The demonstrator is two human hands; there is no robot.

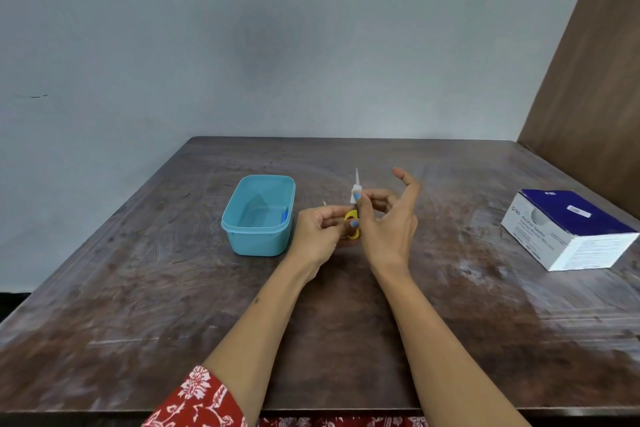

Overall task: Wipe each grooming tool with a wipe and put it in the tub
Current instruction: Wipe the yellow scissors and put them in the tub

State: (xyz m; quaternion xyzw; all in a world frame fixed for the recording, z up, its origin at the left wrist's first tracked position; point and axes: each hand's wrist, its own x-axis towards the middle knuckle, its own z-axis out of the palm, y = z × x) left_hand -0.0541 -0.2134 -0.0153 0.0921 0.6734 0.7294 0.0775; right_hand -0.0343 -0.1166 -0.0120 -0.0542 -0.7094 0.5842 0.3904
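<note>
Left hand [320,230] grips yellow handles of scissors [353,218], blades pointing up and away. Right hand [388,218] pinches white wipe [356,193] round blades, just above left hand; remaining fingers spread. Blue tub [258,217] on table [138,288], just left of left hand, small blue item inside. Wipe box [568,229] well right of right hand.

1 tub [258,237], 1 scissors [352,215], 1 wipe [356,193] — 1 box [568,230].

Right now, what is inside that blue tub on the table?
Inside the blue tub, a small blue item lies against the right wall, too small to identify. The rest of the floor looks bare, though the near wall hides the strip just behind it.
</note>
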